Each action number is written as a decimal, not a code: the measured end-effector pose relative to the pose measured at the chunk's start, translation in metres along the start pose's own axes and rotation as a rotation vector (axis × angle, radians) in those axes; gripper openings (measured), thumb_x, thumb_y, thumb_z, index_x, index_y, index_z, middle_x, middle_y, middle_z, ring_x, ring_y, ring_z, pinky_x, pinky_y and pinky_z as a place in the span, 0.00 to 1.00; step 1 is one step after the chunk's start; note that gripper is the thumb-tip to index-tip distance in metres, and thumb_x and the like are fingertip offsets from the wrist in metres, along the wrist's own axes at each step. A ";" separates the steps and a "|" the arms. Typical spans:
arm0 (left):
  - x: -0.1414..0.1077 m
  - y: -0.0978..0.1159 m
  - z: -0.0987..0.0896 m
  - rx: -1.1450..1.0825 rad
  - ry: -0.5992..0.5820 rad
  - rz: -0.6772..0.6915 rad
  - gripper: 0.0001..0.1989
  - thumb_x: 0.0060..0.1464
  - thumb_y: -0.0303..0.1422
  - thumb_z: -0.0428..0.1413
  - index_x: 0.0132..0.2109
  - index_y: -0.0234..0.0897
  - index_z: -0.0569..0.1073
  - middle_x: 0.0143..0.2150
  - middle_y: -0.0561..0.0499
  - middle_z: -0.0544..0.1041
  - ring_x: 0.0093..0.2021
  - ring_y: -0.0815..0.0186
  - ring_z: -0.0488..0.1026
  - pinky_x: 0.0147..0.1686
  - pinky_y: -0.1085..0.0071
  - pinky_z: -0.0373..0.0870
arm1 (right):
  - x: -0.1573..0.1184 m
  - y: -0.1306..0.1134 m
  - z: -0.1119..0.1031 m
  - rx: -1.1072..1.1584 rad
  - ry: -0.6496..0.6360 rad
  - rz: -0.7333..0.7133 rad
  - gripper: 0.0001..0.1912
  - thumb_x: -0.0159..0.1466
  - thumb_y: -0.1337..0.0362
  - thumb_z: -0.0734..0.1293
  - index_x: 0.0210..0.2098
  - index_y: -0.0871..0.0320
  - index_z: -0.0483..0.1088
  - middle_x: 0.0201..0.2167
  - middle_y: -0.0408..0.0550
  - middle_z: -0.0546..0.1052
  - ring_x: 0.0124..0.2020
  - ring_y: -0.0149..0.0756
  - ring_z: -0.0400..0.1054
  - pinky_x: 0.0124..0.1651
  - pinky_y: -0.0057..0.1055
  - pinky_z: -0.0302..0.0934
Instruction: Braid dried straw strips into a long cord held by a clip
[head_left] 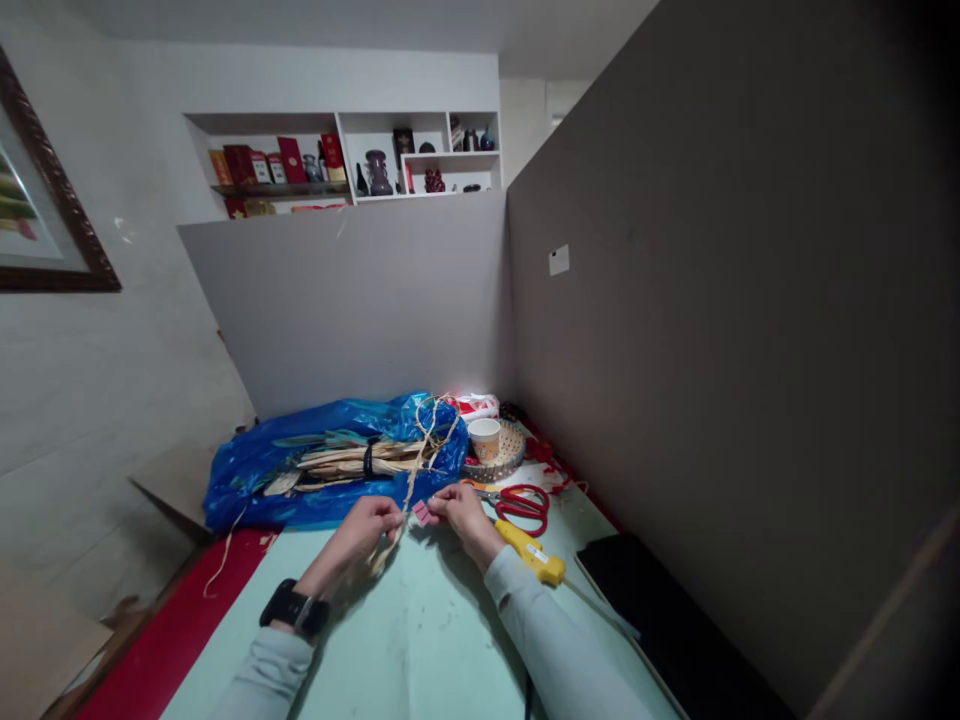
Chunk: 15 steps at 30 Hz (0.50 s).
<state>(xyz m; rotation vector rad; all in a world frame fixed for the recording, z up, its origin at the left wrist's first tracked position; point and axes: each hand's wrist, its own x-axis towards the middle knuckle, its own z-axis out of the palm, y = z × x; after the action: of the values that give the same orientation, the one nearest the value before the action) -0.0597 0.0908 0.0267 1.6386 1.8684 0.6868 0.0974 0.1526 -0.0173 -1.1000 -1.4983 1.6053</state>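
Note:
My left hand point(369, 526) pinches a braided straw cord point(421, 462) near its lower end, where loose strands hang below the fingers. From there the braid runs up and curls into a loop over the blue plastic bag point(236, 490). A small pink piece point(422, 513), possibly a clip, is held between the fingertips of my right hand point(463, 518), just beside the braid. Inside the bag lies a bundle of dried straw point(337, 463) with a dark tie. Red-handled scissors point(523, 508) and a yellow glue gun point(531, 553) lie close to my right hand.
Behind the scissors, a paper cup point(484, 440) stands on a round woven piece point(507, 462). Grey panels point(375, 310) wall off the back and right. A black flat object point(645, 600) lies along the right side. Red cloth point(187, 610) shows at the table's left edge.

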 end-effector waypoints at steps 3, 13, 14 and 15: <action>-0.002 -0.009 0.020 -0.098 -0.050 -0.038 0.15 0.59 0.37 0.54 0.51 0.35 0.71 0.48 0.46 0.75 0.42 0.62 0.75 0.41 0.60 0.74 | 0.001 0.000 -0.002 -0.052 0.005 -0.001 0.16 0.66 0.60 0.64 0.52 0.61 0.66 0.50 0.52 0.71 0.45 0.40 0.69 0.45 0.42 0.67; -0.002 -0.015 0.029 -0.281 -0.085 -0.066 0.14 0.59 0.37 0.54 0.50 0.34 0.71 0.47 0.47 0.75 0.41 0.63 0.75 0.39 0.61 0.74 | -0.009 -0.008 -0.004 -0.214 0.051 -0.085 0.15 0.67 0.60 0.64 0.49 0.61 0.68 0.46 0.51 0.73 0.41 0.37 0.70 0.43 0.39 0.68; -0.002 -0.014 0.029 -0.292 -0.080 -0.066 0.14 0.59 0.37 0.54 0.50 0.34 0.71 0.47 0.47 0.75 0.41 0.63 0.75 0.39 0.61 0.74 | -0.011 -0.009 -0.004 -0.229 0.058 -0.094 0.14 0.67 0.60 0.64 0.49 0.61 0.68 0.45 0.50 0.73 0.41 0.37 0.70 0.42 0.39 0.68; -0.002 -0.014 0.030 -0.302 -0.071 -0.066 0.14 0.59 0.37 0.54 0.50 0.34 0.71 0.47 0.47 0.75 0.41 0.63 0.75 0.39 0.61 0.74 | -0.011 -0.010 -0.003 -0.244 0.064 -0.100 0.14 0.67 0.60 0.64 0.49 0.61 0.68 0.45 0.50 0.73 0.41 0.36 0.70 0.42 0.38 0.68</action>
<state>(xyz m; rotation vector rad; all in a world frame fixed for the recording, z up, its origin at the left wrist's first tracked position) -0.0483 0.0874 -0.0040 1.3847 1.6679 0.8270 0.1046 0.1449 -0.0061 -1.1763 -1.7107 1.3328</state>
